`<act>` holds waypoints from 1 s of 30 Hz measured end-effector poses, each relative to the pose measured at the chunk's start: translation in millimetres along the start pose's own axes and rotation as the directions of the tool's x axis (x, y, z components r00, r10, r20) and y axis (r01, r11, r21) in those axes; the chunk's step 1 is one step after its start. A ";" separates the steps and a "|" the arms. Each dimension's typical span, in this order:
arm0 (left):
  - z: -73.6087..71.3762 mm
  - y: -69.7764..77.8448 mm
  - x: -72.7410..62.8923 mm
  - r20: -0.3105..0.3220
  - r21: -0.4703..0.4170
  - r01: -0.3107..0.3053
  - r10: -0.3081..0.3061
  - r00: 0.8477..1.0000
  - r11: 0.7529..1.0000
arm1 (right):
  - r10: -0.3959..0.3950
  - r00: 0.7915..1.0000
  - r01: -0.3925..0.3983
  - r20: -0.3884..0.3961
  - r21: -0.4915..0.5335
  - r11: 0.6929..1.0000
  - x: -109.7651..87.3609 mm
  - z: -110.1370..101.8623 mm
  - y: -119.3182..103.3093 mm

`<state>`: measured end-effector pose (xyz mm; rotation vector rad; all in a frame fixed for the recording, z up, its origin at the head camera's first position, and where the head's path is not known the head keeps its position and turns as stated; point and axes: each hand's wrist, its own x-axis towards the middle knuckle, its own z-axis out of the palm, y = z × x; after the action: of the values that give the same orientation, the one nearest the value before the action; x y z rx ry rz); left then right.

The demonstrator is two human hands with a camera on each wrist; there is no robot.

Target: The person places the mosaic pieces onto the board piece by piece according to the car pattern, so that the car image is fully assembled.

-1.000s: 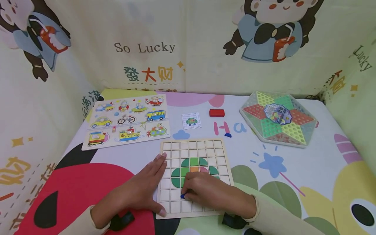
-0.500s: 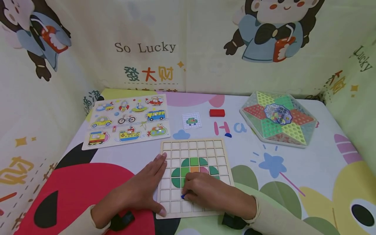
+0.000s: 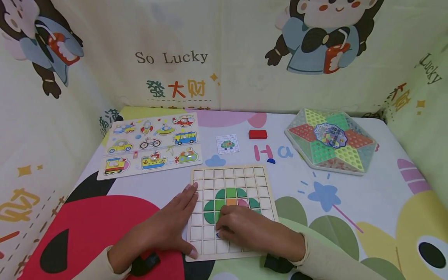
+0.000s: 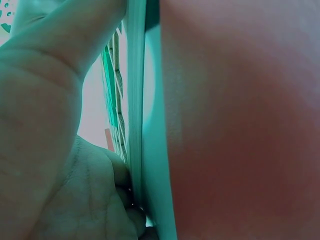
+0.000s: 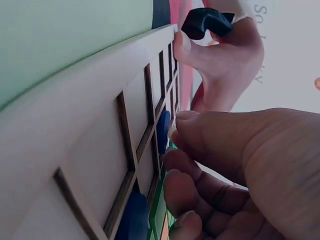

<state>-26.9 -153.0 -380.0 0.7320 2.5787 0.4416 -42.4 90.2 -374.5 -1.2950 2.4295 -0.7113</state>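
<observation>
A square wooden grid board [image 3: 204, 174] lies in front of me. Green, orange and pink flat pieces [image 3: 209, 212] fill some middle cells. Along the board's left edge lies my left hand [image 3: 164, 227], fingers straight and spread, thumb resting on the near-left corner. Over the lower middle of the grid, my right hand [image 3: 245, 227] has curled fingers and pinches a small blue half-round piece [image 5: 163, 131] at a cell, mostly hidden by the fingers in the head view. The right wrist view shows a second blue piece [image 5: 132, 217] in the grid.
Behind the board lie a small pattern card [image 3: 228, 144], a red block [image 3: 258, 134] and a loose blue half-round piece [image 3: 271, 160]. A vehicle puzzle board [image 3: 154, 171] is at back left. A hexagonal clear box [image 3: 330, 140] stands at back right.
Both hands and the board stay in place. Slightly less of the blue piece shows beneath the right fingertips than before.
</observation>
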 end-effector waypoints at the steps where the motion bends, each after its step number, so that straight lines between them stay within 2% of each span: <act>1: 0.1 0.0 -0.2 -0.001 0.001 -0.001 0.001 1.000 1.000 | -0.001 1.000 0.001 -0.004 0.016 1.000 -0.5 -0.8 0.8; 6: 0.8 -0.3 -0.2 -0.005 0.005 0.003 -0.003 1.000 1.000 | -0.005 1.000 0.007 -0.018 0.105 0.995 -4.3 -8.2 6.6; 11: 0.5 0.6 -0.5 0.000 0.001 0.013 -0.013 1.000 1.000 | 0.025 0.999 -0.020 -0.025 0.177 0.984 -8.6 -22.4 16.1; 18: 1.5 1.3 -0.3 0.004 -0.016 0.027 -0.027 1.000 1.000 | 0.030 0.989 0.008 -0.144 0.256 0.967 -13.8 -32.8 35.4; 23: 1.5 1.6 0.2 -0.003 0.002 0.018 -0.018 1.000 1.000 | 0.021 0.983 0.034 -0.181 0.297 0.954 -14.3 -34.2 46.7; 27: 0.8 2.3 0.6 0.002 -0.003 0.019 -0.019 1.000 1.000 | 0.111 0.965 -0.025 -0.237 0.339 0.940 -13.6 -38.3 63.8; 30: 0.6 2.7 0.6 0.009 -0.005 0.025 -0.025 1.000 1.000 | 0.225 0.932 -0.112 -0.286 0.362 0.925 -13.8 -42.7 79.0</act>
<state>-25.9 -150.4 -379.5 0.6983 2.5745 0.4357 -109.3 151.1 -382.1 -0.8732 2.4707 -1.3141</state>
